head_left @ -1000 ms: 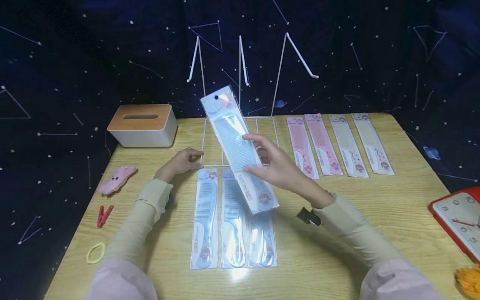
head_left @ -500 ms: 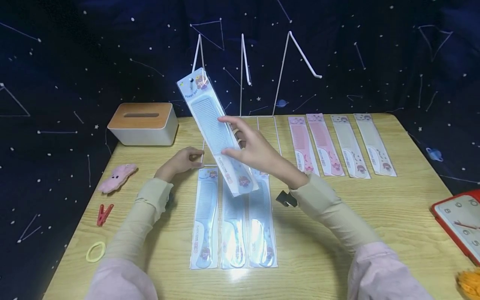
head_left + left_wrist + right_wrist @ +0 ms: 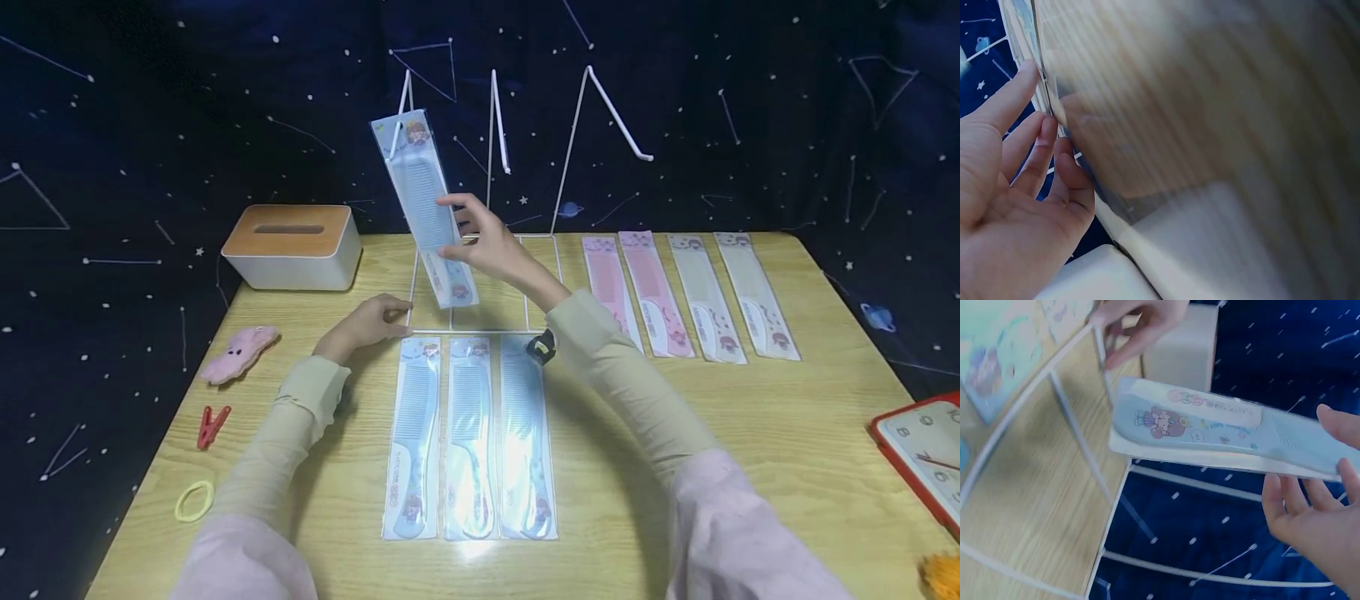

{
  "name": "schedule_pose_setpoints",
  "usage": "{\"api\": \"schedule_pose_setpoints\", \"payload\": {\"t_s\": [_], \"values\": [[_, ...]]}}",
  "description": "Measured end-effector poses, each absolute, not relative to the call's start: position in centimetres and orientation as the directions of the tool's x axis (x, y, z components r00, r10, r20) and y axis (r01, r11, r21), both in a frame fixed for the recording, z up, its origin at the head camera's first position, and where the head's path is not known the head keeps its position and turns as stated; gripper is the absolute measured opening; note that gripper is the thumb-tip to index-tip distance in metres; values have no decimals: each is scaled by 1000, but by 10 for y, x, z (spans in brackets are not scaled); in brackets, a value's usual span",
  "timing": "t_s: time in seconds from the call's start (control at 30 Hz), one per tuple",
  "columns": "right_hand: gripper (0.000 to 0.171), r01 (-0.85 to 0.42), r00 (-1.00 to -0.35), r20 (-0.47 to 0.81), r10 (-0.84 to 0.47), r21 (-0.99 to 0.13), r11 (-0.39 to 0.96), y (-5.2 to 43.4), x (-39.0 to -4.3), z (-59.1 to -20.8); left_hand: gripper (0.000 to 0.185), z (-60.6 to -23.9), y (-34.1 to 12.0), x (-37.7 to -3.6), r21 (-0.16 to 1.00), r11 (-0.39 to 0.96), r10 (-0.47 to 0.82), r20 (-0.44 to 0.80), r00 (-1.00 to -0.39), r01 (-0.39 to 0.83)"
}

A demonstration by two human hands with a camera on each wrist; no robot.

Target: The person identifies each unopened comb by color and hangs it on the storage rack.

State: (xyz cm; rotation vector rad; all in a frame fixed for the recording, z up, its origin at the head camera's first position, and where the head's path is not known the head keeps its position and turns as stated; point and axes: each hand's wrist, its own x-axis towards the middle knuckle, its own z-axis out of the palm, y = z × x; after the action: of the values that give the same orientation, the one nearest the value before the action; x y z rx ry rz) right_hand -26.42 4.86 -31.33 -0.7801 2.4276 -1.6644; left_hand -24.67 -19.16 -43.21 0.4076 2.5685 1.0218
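At centre left, the left hand pinches the rack by a near corner, fingers curled. At upper centre, the right hand pinches the blue comb pack, probably light, stiff and slick, soundly by its long edge; the left hook seems through its hole, with open room towards the middle hook.

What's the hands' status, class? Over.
Right hand holding packaged blue plastic comb, threaded on white wire hook. Left hand gripping white wire rack. No obstruction visible.
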Motion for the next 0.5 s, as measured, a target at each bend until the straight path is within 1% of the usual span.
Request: {"api": "schedule_pose_setpoints", "payload": {"t_s": [0.13,0.27,0.4,0.5], "values": [[65,-335,-865,192,-464,-909,248,48,-282,-318,56,-433,-191,-247,708,697,379,-224,-898,117],[67,-316,-853,168,-494,-920,233,46,-291,-322,56,-434,-190,-248,701,703,376,-222,-900,120],[68,-306,-846,162,-507,-928,214,48,-291,-326,56,-434,-190,-249,691,712,369,-224,-902,120],[64,-328,-852,181,-491,-915,233,54,-286,-329,56,-434,-190,-248,684,721,361,-234,-903,111]]}}
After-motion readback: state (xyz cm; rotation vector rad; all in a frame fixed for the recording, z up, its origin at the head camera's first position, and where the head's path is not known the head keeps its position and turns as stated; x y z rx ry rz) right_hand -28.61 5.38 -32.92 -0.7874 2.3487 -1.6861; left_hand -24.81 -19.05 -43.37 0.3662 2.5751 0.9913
